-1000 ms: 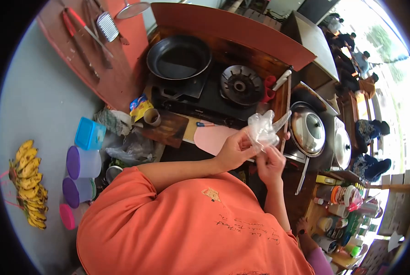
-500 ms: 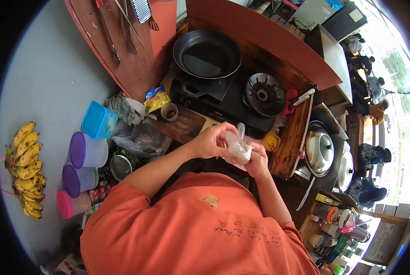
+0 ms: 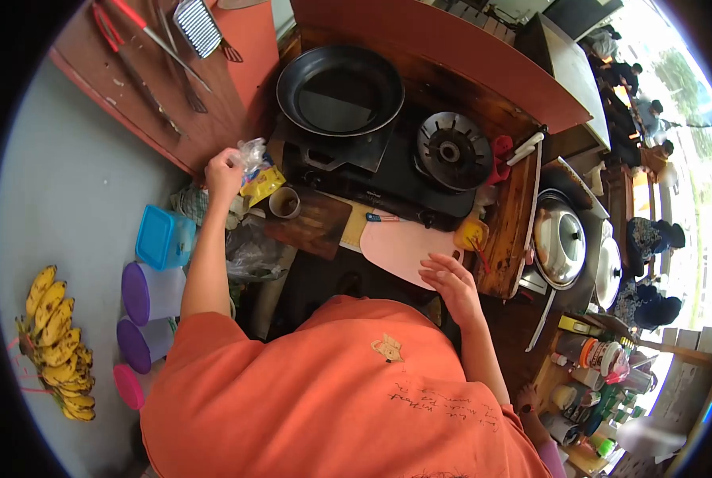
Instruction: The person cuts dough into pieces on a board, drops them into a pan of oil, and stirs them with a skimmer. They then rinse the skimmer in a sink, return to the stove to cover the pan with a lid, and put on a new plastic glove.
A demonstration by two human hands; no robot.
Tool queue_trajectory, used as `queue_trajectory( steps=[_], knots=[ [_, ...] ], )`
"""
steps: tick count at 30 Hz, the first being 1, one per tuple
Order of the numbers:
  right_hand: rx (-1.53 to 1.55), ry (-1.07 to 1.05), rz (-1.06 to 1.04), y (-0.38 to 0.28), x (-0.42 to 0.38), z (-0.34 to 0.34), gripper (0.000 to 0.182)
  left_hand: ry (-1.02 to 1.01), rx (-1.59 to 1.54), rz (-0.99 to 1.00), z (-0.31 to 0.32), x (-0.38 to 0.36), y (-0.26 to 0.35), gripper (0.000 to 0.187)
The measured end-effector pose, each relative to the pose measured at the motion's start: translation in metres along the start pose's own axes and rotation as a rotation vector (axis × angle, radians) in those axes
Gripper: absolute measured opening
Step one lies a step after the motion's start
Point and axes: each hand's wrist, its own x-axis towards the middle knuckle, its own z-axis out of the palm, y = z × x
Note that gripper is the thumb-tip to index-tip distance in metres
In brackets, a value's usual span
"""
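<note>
A clear plastic bag [image 3: 252, 153] hangs from my left hand [image 3: 224, 172], whose fingers are closed on it beside a yellow and blue packet [image 3: 264, 185]. Over the right edge of a pink cutting board [image 3: 408, 248] is my right hand [image 3: 451, 285], empty, with its fingers apart. A knife with a blue patterned handle [image 3: 381, 217] lies at the board's far edge. Left of it, a cup [image 3: 284, 203] stands on a dark wooden board [image 3: 318, 225].
A black pan [image 3: 340, 90] sits on the stove beside a bare burner [image 3: 451, 151]. Lidded containers [image 3: 165, 237] and bananas [image 3: 53, 334] are at left. A lidded pot [image 3: 560, 237] stands at right. Another person's hand [image 3: 526, 397] shows at lower right; several people sit farther off.
My left hand has moved away to the far left with the plastic bag. My right hand has let go of the bag and opened. The cutting board and knife now show.
</note>
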Motion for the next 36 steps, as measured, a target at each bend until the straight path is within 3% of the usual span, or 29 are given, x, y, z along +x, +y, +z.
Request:
queue_trajectory(
  steps=[2, 3, 6, 7, 11, 13, 17, 19, 21, 22, 24, 25, 27, 29, 32, 34, 35, 36],
  knots=[
    [-0.008, 0.076, 0.024, 0.016, -0.007, -0.018, 0.04, 0.041, 0.321, -0.07, 0.02, 0.013, -0.03, 0.023],
    [-0.016, 0.125, 0.075, 0.022, -0.011, -0.025, 0.039, -0.011, 0.377, -0.153, 0.035, 0.018, -0.039, 0.035],
    [-0.023, 0.198, 0.153, 0.03, -0.026, -0.033, 0.038, -0.164, 0.421, -0.234, 0.078, 0.032, -0.07, 0.045],
    [-0.029, 0.208, 0.185, 0.03, -0.03, -0.034, 0.038, -0.199, 0.485, -0.275, 0.103, 0.045, -0.117, 0.053],
    [-0.109, 0.231, 0.205, 0.035, -0.039, -0.039, 0.037, -0.249, 0.37, -0.348, 0.121, 0.058, -0.134, 0.047],
    [-0.15, 0.235, 0.215, 0.037, -0.042, -0.042, 0.038, -0.252, 0.393, -0.396, 0.117, 0.061, -0.124, 0.031],
    [-0.22, 0.237, 0.211, 0.043, -0.045, -0.046, 0.04, -0.155, 0.37, -0.267, 0.115, 0.071, -0.122, 0.018],
    [-0.267, 0.233, 0.162, 0.055, -0.044, -0.055, 0.04, -0.218, 0.349, -0.329, 0.112, 0.076, -0.113, 0.031],
    [-0.434, 0.23, 0.165, 0.058, -0.049, -0.056, 0.039, -0.146, 0.381, -0.151, 0.115, 0.08, -0.14, 0.048],
    [-0.415, 0.264, 0.14, 0.052, -0.05, -0.052, 0.039, -0.161, 0.398, -0.133, 0.11, 0.077, -0.13, 0.054],
    [-1.0, 0.157, 0.223, 0.039, -0.055, -0.044, 0.039, -0.197, 0.445, -0.127, 0.085, 0.071, -0.098, 0.058],
    [-1.055, 0.141, 0.169, 0.043, -0.059, -0.043, 0.039, -0.218, 0.477, -0.141, 0.071, 0.062, -0.07, 0.057],
    [-1.06, 0.094, 0.138, 0.06, -0.057, -0.048, 0.04, -0.376, 0.64, -0.216, 0.039, 0.042, 0.008, 0.051],
    [-1.042, 0.016, 0.112, 0.069, -0.053, -0.048, 0.042, -0.391, 0.701, -0.168, 0.019, 0.021, 0.048, 0.049],
    [-1.014, 0.044, 0.054, 0.07, -0.049, -0.047, 0.041, -0.479, 0.707, -0.06, -0.004, 0.001, 0.109, 0.052],
    [-0.989, 0.075, 0.01, 0.074, -0.045, -0.049, 0.041, -0.664, 0.682, 0.128, -0.01, -0.013, 0.152, 0.05],
    [-1.007, 0.076, -0.041, 0.079, -0.04, -0.051, 0.04, -0.66, 0.684, 0.148, -0.01, -0.018, 0.17, 0.05],
    [-1.025, 0.076, -0.09, 0.081, -0.038, -0.051, 0.039, -0.811, 0.586, 0.247, -0.009, -0.023, 0.189, 0.048]
  ],
)
